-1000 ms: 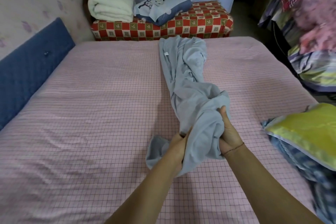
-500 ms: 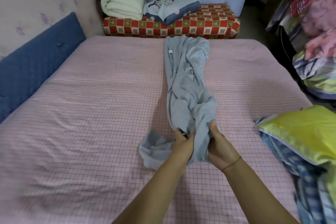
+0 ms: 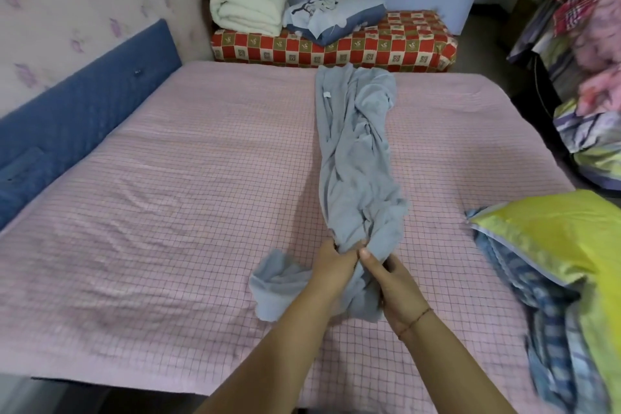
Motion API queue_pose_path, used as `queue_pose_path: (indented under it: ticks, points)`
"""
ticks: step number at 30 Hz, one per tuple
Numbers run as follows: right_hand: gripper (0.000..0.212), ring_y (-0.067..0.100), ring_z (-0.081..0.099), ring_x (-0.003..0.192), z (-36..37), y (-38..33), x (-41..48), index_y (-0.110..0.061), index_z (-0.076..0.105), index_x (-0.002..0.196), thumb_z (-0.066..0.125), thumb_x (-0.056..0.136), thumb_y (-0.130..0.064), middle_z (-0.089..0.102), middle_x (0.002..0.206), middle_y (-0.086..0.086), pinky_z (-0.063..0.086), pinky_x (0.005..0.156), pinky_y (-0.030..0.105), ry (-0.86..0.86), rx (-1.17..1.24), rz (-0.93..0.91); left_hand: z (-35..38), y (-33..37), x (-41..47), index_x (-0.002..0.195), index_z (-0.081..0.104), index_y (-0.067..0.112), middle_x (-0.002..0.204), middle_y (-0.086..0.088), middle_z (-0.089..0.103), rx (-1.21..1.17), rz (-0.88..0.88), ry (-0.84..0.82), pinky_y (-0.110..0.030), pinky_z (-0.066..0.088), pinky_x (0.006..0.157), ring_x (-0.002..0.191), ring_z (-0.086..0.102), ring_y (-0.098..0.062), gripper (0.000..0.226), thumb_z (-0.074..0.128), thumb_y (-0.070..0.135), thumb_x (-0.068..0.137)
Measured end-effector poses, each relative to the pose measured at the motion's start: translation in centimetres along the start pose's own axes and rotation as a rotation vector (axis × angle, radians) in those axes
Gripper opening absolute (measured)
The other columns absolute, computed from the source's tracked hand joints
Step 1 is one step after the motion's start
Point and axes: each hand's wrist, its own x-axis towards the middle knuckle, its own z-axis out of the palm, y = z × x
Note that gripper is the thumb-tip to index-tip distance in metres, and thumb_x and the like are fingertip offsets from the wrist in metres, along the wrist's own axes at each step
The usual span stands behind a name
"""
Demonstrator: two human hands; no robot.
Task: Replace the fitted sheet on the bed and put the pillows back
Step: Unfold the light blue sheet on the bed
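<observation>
Lowered since a second ago, the near end of the grey fitted sheet (image 3: pixel 356 151) is now held close to the pink checked mattress (image 3: pixel 168 212), where earlier it was raised in a bundle; the twisted length is laid out further towards 12 o'clock. It is gripped at 6 o'clock by the left hand (image 3: pixel 331 265) and the right hand (image 3: pixel 389 282), fingers curled round the bunched cloth. If it is pulled apart while twisted, it could be spread with the wrong corner leading, and the slack at 7 o'clock trapped underneath. One pillow (image 3: pixel 336 17) is seen at 12 o'clock, a yellow pillow (image 3: pixel 554 239) at 4 o'clock.
</observation>
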Motion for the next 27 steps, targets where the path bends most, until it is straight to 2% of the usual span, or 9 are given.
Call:
queue_pose_path:
  ticks: [3,5,9,13,16,19,23,25,27]
  points:
    - [0.034,0.023,0.07,0.099,-0.6,0.3,-0.2,-0.007,0.062,0.118,0.065,0.09,-0.026,0.073,0.106,0.01,0.055,0.088,0.037,0.07,0.01,0.062,-0.7,-0.7,-0.7,0.113,0.064,0.013,0.101,-0.007,0.072,-0.026,-0.013,-0.005,-0.033,0.058,0.074,0.089,0.07,-0.022,0.036,0.06,0.041,0.091]
    - [0.03,0.027,0.069,0.1,-1.0,0.1,0.0,-0.004,0.063,0.117,0.061,0.092,-0.02,0.071,0.109,0.014,0.055,0.086,0.039,0.084,0.038,0.091,-1.2,-1.1,-1.3,0.111,0.066,0.012,0.101,-0.007,0.071,0.016,-0.041,0.008,-0.037,0.057,0.082,0.092,0.068,-0.024,0.036,0.053,0.04,0.094]
    - [0.029,0.028,0.068,0.1,-1.1,-0.8,0.1,-0.007,0.059,0.123,0.048,0.098,-0.015,0.069,0.115,0.015,0.058,0.075,0.036,0.051,0.275,0.132,-2.7,-2.8,-2.1,0.122,0.063,0.015,0.11,-0.005,0.07,0.141,-0.083,0.005,-0.044,0.051,0.096,0.101,0.065,-0.024,0.069,0.049,0.067,0.079]
    - [0.04,0.034,0.067,0.103,-1.2,-0.3,-0.6,-0.003,0.053,0.131,0.046,0.097,-0.023,0.064,0.122,0.021,0.059,0.073,0.042,-0.011,0.422,0.218,-3.4,-4.2,-2.4,0.129,0.056,0.018,0.118,-0.005,0.068,0.0,-0.197,-0.147,-0.039,0.052,0.096,0.103,0.065,-0.021,0.086,0.061,0.078,0.068]
    - [0.04,0.032,0.07,0.094,-1.6,0.4,-1.4,-0.001,0.057,0.124,0.046,0.097,-0.028,0.068,0.113,0.021,0.06,0.068,0.041,-0.014,0.454,0.249,-2.8,-5.0,-2.8,0.124,0.06,0.018,0.115,-0.006,0.07,-0.112,-0.221,-0.289,-0.037,0.051,0.098,0.106,0.067,-0.021,0.075,0.06,0.072,0.072]
    - [0.043,0.034,0.068,0.102,-1.9,0.6,-2.8,-0.003,0.06,0.121,0.049,0.095,-0.036,0.067,0.116,0.022,0.059,0.076,0.042,-0.04,0.423,0.249,-1.9,-6.0,-2.8,0.125,0.062,0.015,0.114,-0.008,0.071,-0.19,-0.182,-0.363,-0.039,0.051,0.098,0.107,0.068,-0.024,0.067,0.069,0.059,0.075]
    - [0.043,0.022,0.069,0.1,-2.4,1.9,-5.0,-0.009,0.057,0.127,0.061,0.089,-0.029,0.071,0.112,0.011,0.058,0.074,0.028,-0.038,0.091,0.138,-0.4,-7.6,-3.2,0.116,0.066,0.018,0.099,-0.002,0.075,-0.134,0.011,-0.154,-0.03,0.059,0.077,0.088,0.073,-0.018,0.044,0.077,0.04,0.08]
    - [0.039,0.019,0.07,0.098,-3.0,3.1,-5.9,-0.013,0.057,0.126,0.062,0.09,-0.027,0.072,0.11,0.008,0.057,0.073,0.026,-0.037,0.028,0.153,0.1,-8.8,-3.5,0.119,0.063,0.02,0.099,0.001,0.075,-0.078,0.037,-0.094,-0.034,0.059,0.08,0.088,0.073,-0.016,0.051,0.075,0.048,0.078]
    - [0.04,0.023,0.068,0.104,-3.4,4.1,-6.5,-0.014,0.056,0.128,0.061,0.091,-0.029,0.071,0.114,0.009,0.056,0.084,0.035,-0.054,0.034,0.199,0.1,-9.7,-3.7,0.117,0.063,0.02,0.1,0.0,0.075,-0.079,0.007,-0.059,-0.039,0.059,0.084,0.09,0.072,-0.018,0.057,0.069,0.06,0.076]
